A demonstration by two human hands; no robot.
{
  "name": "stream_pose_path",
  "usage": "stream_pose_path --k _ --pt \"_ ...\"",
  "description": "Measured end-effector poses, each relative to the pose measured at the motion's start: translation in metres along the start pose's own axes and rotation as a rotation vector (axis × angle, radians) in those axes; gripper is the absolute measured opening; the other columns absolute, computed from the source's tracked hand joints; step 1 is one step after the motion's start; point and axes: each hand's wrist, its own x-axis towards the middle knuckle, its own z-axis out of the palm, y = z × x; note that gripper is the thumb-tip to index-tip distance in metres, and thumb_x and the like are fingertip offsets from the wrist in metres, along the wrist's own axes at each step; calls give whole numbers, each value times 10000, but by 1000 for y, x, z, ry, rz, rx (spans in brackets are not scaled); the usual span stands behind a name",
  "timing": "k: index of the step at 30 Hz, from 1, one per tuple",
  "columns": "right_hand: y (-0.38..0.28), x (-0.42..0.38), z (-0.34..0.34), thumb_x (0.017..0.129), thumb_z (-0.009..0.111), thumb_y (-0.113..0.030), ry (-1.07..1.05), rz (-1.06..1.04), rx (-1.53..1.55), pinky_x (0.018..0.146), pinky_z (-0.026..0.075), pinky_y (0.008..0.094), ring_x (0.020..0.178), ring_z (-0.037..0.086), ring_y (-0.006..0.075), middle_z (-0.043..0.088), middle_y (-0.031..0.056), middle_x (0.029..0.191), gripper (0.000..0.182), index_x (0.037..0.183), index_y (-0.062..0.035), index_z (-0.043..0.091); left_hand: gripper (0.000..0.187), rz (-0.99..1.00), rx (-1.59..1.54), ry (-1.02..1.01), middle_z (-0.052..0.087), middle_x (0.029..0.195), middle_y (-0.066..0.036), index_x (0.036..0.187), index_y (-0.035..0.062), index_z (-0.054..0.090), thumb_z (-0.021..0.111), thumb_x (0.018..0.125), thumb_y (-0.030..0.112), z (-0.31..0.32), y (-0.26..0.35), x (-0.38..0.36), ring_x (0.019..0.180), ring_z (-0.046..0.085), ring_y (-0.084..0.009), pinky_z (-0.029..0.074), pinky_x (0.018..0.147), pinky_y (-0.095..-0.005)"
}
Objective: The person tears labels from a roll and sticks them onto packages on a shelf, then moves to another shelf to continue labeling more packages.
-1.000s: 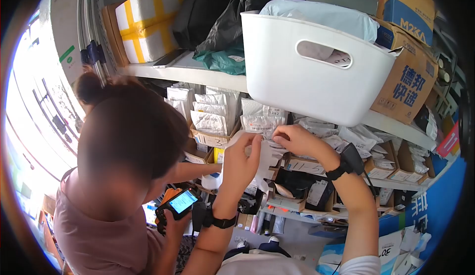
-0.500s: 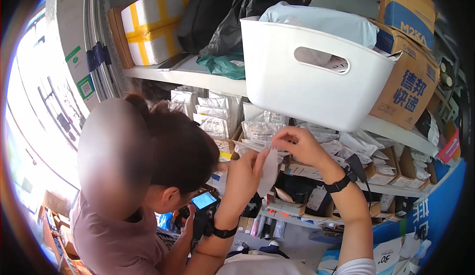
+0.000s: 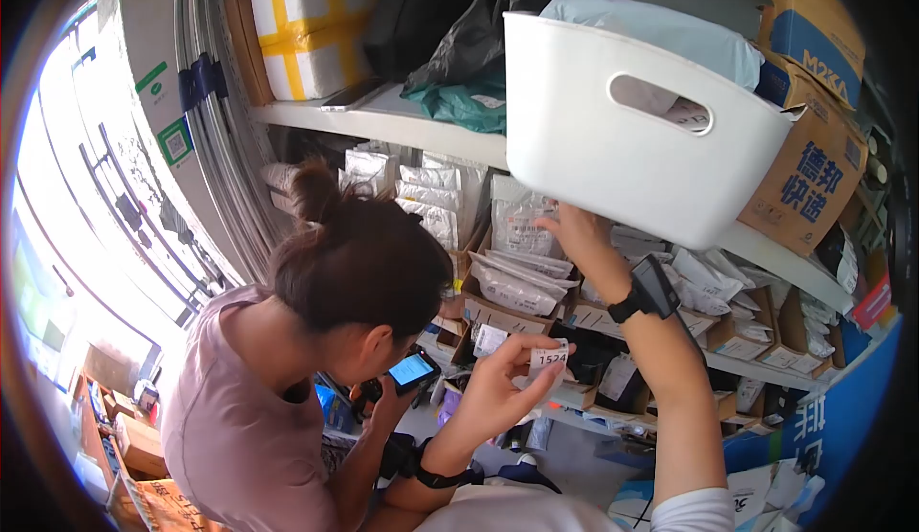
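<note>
daylight is glaring white through the left opening (image 3: 77,245), outer lines are curving, and corners are showing black.

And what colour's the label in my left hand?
The 1524 label is white with black print, in the head view.

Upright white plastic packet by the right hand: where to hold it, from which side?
Likely the upper edge of the upright white plastic packet, from the front: its upper face is exposed, lower part hidden by tilted white packets, with a white shelf above.
</note>
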Motion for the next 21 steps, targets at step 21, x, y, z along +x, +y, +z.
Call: stream_pose_path --k 21 --pt "-37 -138 13 889 563 -132 -122 -333 -242 1125 286 594 1395 320 468 260 126 1601 660 1488 -369 420 292 -527 -228 81 668 1224 -174 1252 -7 531 604 969 -5 2 -44 -242 1126 631 -190 502 968 -292"
